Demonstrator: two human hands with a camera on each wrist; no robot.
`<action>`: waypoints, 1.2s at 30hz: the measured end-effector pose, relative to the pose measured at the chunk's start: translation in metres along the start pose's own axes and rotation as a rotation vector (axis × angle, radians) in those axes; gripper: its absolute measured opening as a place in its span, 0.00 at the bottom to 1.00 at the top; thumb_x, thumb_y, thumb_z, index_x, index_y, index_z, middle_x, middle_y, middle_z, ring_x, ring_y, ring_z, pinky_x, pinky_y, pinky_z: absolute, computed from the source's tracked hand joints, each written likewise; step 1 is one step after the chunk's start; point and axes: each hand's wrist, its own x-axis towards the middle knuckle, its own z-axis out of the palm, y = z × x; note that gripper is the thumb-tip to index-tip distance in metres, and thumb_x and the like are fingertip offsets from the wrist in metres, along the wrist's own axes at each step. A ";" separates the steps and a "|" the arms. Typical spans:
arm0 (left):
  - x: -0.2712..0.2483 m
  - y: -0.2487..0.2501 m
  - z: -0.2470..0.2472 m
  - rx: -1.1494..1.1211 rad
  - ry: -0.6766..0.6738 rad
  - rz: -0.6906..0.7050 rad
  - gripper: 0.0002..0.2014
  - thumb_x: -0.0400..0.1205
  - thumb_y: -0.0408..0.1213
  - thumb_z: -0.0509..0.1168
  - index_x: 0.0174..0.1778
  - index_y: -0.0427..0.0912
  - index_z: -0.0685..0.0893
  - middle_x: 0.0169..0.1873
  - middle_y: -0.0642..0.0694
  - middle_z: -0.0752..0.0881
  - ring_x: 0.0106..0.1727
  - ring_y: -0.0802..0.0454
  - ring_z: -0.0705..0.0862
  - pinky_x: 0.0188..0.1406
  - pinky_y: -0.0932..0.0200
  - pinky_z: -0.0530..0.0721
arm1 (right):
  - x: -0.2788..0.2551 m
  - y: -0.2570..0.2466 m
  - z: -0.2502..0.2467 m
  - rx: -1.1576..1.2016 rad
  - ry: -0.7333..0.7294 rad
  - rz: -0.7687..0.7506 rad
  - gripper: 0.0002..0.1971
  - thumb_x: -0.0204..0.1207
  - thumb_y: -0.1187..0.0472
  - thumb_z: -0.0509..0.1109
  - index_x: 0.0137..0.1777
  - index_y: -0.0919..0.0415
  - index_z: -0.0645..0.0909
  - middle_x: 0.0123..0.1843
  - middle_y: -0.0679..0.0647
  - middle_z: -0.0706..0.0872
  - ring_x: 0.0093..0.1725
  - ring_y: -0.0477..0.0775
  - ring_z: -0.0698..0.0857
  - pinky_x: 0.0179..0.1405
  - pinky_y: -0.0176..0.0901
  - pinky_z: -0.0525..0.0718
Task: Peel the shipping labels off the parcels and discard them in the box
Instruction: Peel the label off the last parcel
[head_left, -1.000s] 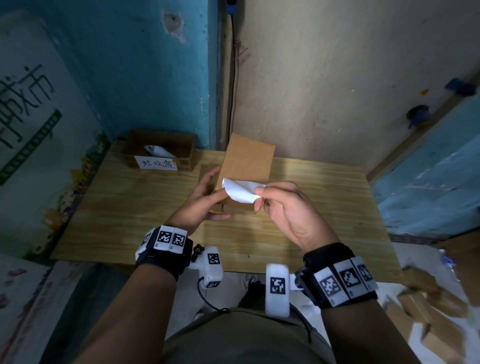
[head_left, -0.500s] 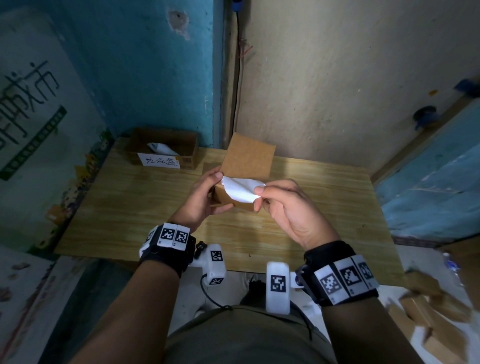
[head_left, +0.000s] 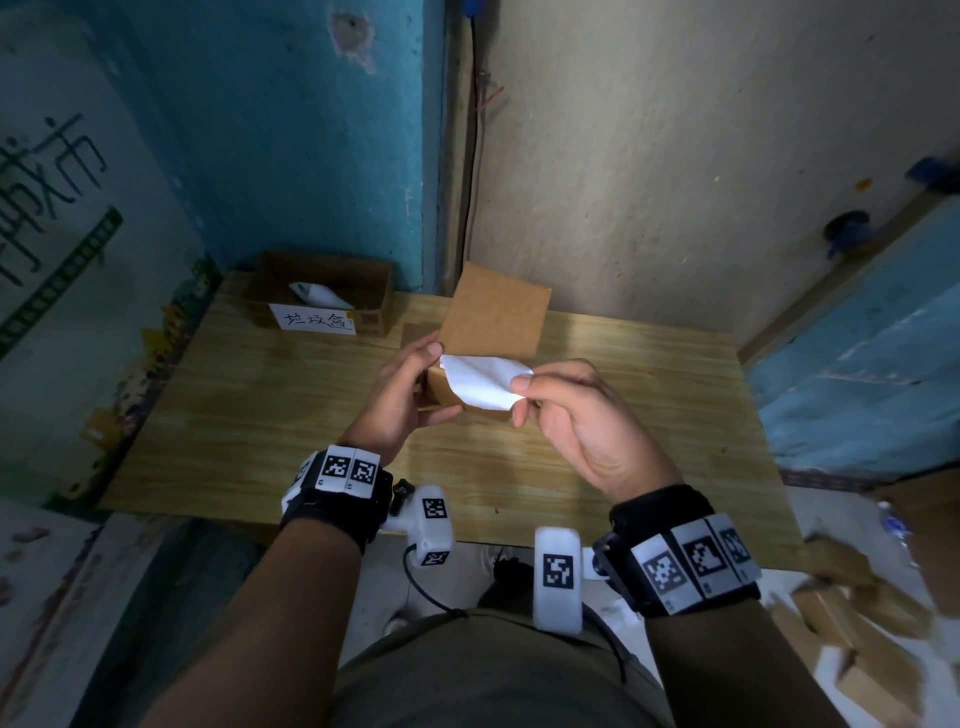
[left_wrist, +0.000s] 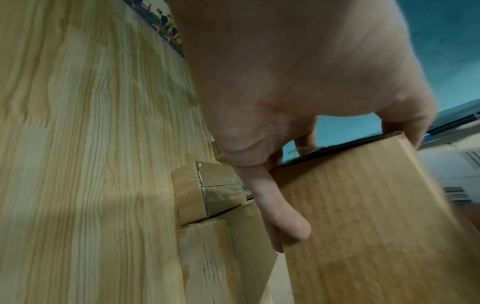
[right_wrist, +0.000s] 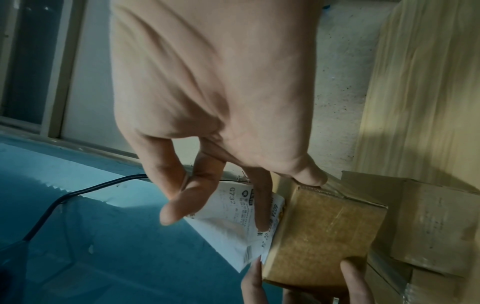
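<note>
My left hand (head_left: 439, 382) grips a small brown cardboard parcel (head_left: 441, 395) above the middle of the wooden table (head_left: 260, 415). My right hand (head_left: 519, 397) pinches the free end of a white shipping label (head_left: 480, 382), which is partly peeled and still stuck near the parcel's left edge. In the right wrist view the printed label (right_wrist: 233, 224) curls away from the parcel (right_wrist: 324, 232) between thumb and fingers. In the left wrist view my fingers (left_wrist: 280, 205) wrap the parcel (left_wrist: 363, 216). The open discard box (head_left: 374, 291) sits at the table's far left, with a crumpled label (head_left: 317, 296) inside.
A taller cardboard parcel (head_left: 498, 312) stands just behind my hands, near the wall. More parcels (left_wrist: 207, 191) lie on the table under the held one. Loose cardboard boxes (head_left: 857, 613) are piled on the floor at the right. A paper sign (head_left: 314, 319) fronts the discard box.
My right hand has drawn the label a little further right off the parcel. The left hand has shifted its grip slightly and lifted the parcel a bit.
</note>
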 end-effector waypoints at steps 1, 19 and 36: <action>0.000 0.000 0.000 0.003 -0.003 0.002 0.15 0.81 0.51 0.65 0.64 0.57 0.83 0.63 0.43 0.85 0.65 0.38 0.85 0.43 0.50 0.89 | 0.000 0.000 0.000 0.004 0.007 0.001 0.23 0.78 0.70 0.67 0.21 0.56 0.88 0.23 0.50 0.84 0.37 0.42 0.85 0.46 0.37 0.78; -0.009 0.007 -0.004 0.082 0.047 -0.043 0.11 0.86 0.53 0.57 0.60 0.59 0.80 0.63 0.41 0.86 0.63 0.40 0.86 0.37 0.51 0.89 | -0.008 -0.005 0.012 0.112 0.029 0.005 0.20 0.65 0.70 0.67 0.17 0.50 0.87 0.19 0.46 0.82 0.24 0.44 0.82 0.36 0.32 0.79; -0.007 0.003 -0.005 0.024 0.064 -0.065 0.27 0.84 0.56 0.56 0.71 0.41 0.79 0.62 0.38 0.87 0.63 0.40 0.86 0.35 0.54 0.88 | -0.013 -0.006 0.016 0.106 0.082 0.018 0.16 0.62 0.71 0.67 0.17 0.54 0.86 0.17 0.49 0.79 0.20 0.45 0.80 0.34 0.32 0.78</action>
